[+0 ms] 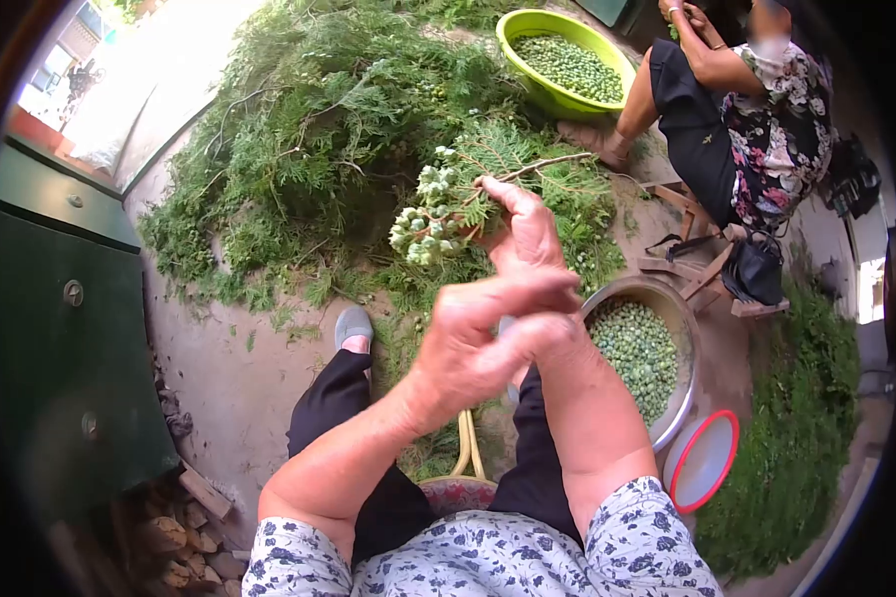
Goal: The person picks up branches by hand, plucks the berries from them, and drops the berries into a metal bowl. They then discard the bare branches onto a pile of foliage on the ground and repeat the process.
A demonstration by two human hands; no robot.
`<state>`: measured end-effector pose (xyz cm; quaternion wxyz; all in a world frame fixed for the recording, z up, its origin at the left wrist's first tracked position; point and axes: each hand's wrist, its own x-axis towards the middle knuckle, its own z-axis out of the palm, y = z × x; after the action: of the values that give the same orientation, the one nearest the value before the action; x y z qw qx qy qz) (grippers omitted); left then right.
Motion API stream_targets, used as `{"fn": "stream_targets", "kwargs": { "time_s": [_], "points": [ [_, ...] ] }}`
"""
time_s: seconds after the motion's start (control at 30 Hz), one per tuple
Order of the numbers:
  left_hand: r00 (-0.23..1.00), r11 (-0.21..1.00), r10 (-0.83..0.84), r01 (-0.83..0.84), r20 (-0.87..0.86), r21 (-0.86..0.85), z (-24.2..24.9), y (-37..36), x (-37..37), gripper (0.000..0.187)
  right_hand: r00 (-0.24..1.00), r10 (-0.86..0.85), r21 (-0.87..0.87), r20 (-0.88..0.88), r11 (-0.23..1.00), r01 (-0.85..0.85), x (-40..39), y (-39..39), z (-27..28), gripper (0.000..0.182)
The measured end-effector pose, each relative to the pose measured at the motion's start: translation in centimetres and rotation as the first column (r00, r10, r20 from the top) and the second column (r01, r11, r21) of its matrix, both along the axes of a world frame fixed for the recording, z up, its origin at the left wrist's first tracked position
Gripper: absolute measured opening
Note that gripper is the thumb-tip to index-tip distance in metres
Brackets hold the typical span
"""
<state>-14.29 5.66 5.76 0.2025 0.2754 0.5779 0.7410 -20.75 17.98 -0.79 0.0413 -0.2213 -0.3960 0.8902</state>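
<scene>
My right hand is closed on an evergreen sprig with clusters of pale green cones, which points left from the fingertips. My left hand crosses in front of my right wrist, its thumb and fingers apart and slightly blurred. It seems to touch the wrist, and nothing shows in it. Beside my right forearm, a metal basin of loose green cones stands on the ground, partly hidden by the arm.
Cut evergreen branches are heaped ahead. A yellow-green tub of cones stands beyond, near a seated person. On the right are a red-rimmed sieve and spread greenery. A dark green cabinet and split firewood are left.
</scene>
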Motion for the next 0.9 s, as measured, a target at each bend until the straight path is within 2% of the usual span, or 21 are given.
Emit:
{"fn": "stream_targets", "kwargs": {
  "time_s": [0.03, 0.07, 0.13, 0.17, 0.2, 0.27, 0.33, 0.4, 0.47, 0.5, 0.53, 0.6, 0.63, 0.67, 0.7, 0.73, 0.77, 0.8, 0.83, 0.9],
  "points": [
    [0.985, 0.986, 0.162, -0.165, -0.057, -0.039, -0.4, -1.0, -0.8, 0.034, 0.993, 0.084, 0.008, 0.079, 0.996, -0.085, 0.2, 0.8, 1.1, 0.014],
    [0.941, 0.943, 0.318, -0.327, -0.118, -0.068, -0.9, -1.8, -1.9, 0.029, 0.996, 0.082, -0.114, -0.021, 0.990, -0.084, 0.0, 0.9, 0.5, 0.016],
    [0.837, 0.839, 0.545, -0.543, 0.045, -0.036, -1.0, -3.2, -3.5, 0.026, 0.985, 0.139, -0.040, -0.104, 0.989, -0.144, 0.1, 1.6, 0.2, 0.021],
    [0.803, 0.805, 0.594, -0.592, 0.046, -0.045, -1.4, -3.9, -4.3, 0.025, 0.978, 0.179, -0.036, -0.112, 0.982, -0.184, 0.0, 1.6, 0.1, 0.030],
    [0.766, 0.768, 0.641, -0.639, 0.047, -0.054, -1.7, -4.5, -5.0, 0.024, 0.975, 0.189, -0.036, -0.115, 0.980, -0.194, 0.1, 1.6, 0.2, 0.030],
    [0.756, 0.759, 0.651, -0.645, 0.074, -0.091, -2.0, -5.1, -5.4, 0.025, 0.956, 0.289, 0.228, -0.046, 0.935, -0.271, 0.4, 1.6, 0.5, 0.037],
    [0.718, 0.714, 0.691, -0.696, -0.078, -0.081, -2.9, -5.3, -5.8, 0.025, 0.938, 0.345, 0.213, -0.028, 0.919, -0.332, 0.2, 1.2, 0.4, 0.036],
    [0.725, 0.712, 0.680, -0.689, -0.112, -0.135, -3.8, -6.1, -6.3, 0.027, 0.911, 0.408, 0.353, -0.063, 0.863, -0.362, 0.4, 0.3, 1.0, 0.034],
    [0.743, 0.687, 0.627, -0.670, -0.236, -0.282, -4.1, -6.7, -6.6, 0.028, 0.892, 0.446, 0.341, -0.067, 0.851, -0.400, 0.9, -0.1, 1.9, 0.033],
    [0.774, 0.714, 0.617, -0.626, -0.141, -0.313, -3.6, -6.9, -6.4, 0.032, 0.892, 0.448, 0.378, -0.062, 0.837, -0.395, 1.0, -0.3, 2.1, 0.037],
    [0.770, 0.710, 0.621, -0.630, -0.142, -0.315, -3.5, -6.7, -6.3, 0.032, 0.891, 0.450, 0.414, -0.057, 0.823, -0.389, 0.9, -0.4, 2.2, 0.041],
    [0.670, 0.665, 0.741, -0.741, -0.036, -0.097, -3.5, -6.2, -6.3, 0.035, 0.886, 0.459, 0.425, -0.060, 0.815, -0.394, 0.6, 0.1, 2.1, 0.039],
    [0.659, 0.652, 0.743, -0.752, -0.116, -0.098, -3.2, -6.3, -6.4, 0.040, 0.830, 0.557, 0.530, -0.028, 0.712, -0.460, 0.6, 0.7, 2.5, 0.038],
    [0.660, 0.652, 0.742, -0.751, -0.115, -0.101, -2.5, -6.4, -6.3, 0.040, 0.765, 0.643, 0.622, 0.016, 0.593, -0.511, 0.8, 0.8, 2.8, 0.036],
    [0.791, 0.772, 0.608, -0.608, -0.063, -0.187, -1.6, -6.7, -6.1, 0.043, 0.726, 0.687, 0.670, 0.031, 0.525, -0.525, 0.9, 0.4, 3.0, 0.034],
    [0.890, 0.860, 0.456, -0.439, 0.006, -0.260, -1.1, -7.0, -6.0, 0.046, 0.634, 0.770, 0.679, 0.071, 0.428, -0.597, 1.2, 0.5, 3.7, 0.032],
    [0.942, 0.905, 0.327, -0.289, 0.077, -0.313, -1.4, -7.2, -6.1, 0.048, 0.578, 0.804, 0.715, 0.139, 0.322, -0.620, 1.2, 0.5, 4.1, 0.030],
    [0.964, 0.951, 0.135, -0.062, 0.228, -0.302, -1.7, -7.4, -6.4, 0.044, 0.520, 0.828, 0.742, 0.209, 0.212, -0.636, 1.1, 0.4, 4.2, 0.028],
    [0.962, 0.961, 0.126, -0.059, 0.242, -0.269, -2.2, -7.3, -6.2, 0.043, 0.518, 0.829, 0.738, 0.210, 0.214, -0.640, 1.3, 0.3, 4.1, 0.028],
    [0.960, 0.971, 0.115, -0.054, 0.255, -0.234, -2.3, -7.0, -6.0, 0.041, 0.661, 0.737, 0.667, 0.141, 0.423, -0.614, 1.5, 0.3, 4.1, 0.027]
  ]
}}
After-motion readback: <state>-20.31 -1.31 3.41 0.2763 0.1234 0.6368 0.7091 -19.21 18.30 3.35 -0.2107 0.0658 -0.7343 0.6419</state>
